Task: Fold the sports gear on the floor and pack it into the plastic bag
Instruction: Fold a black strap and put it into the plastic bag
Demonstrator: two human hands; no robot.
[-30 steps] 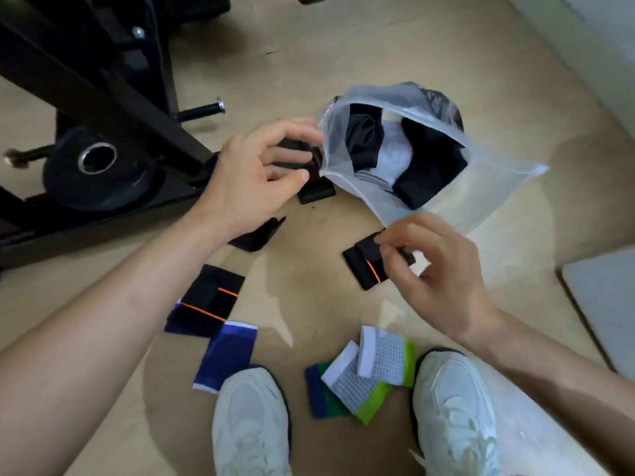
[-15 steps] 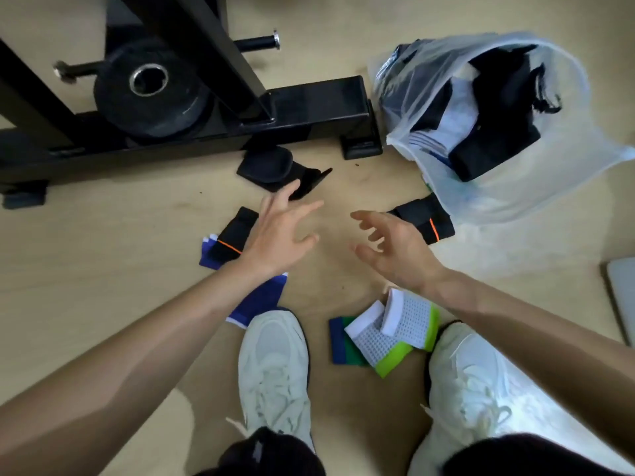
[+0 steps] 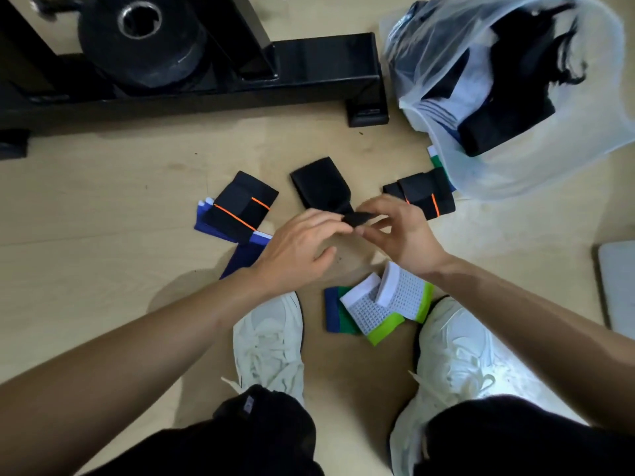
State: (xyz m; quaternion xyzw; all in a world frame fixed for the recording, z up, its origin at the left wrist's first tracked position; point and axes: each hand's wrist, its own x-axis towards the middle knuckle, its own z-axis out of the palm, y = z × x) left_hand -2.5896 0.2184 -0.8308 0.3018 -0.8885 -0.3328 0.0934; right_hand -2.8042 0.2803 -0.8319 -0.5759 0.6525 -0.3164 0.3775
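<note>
A plain black sock (image 3: 321, 188) lies on the wooden floor in the middle. My left hand (image 3: 295, 250) and my right hand (image 3: 400, 231) both pinch its near end, just off the floor. A clear plastic bag (image 3: 536, 166) lies at the upper right with black and white garments inside. A folded black wrap with orange stripes (image 3: 424, 197) rests by the bag's mouth. Another black piece with orange stripes (image 3: 242, 206) lies on blue fabric (image 3: 240, 261) to the left. White mesh and green pieces (image 3: 385, 305) sit between my shoes.
A black gym machine base (image 3: 213, 87) with a weight plate (image 3: 141, 39) runs across the top left. My two white shoes (image 3: 269, 341) stand at the bottom. A grey flat object (image 3: 618, 286) shows at the right edge.
Both hands were open above the floor; now they have come together and pinch the black sock, which has moved nearer from beside the machine base. The view has dropped closer.
</note>
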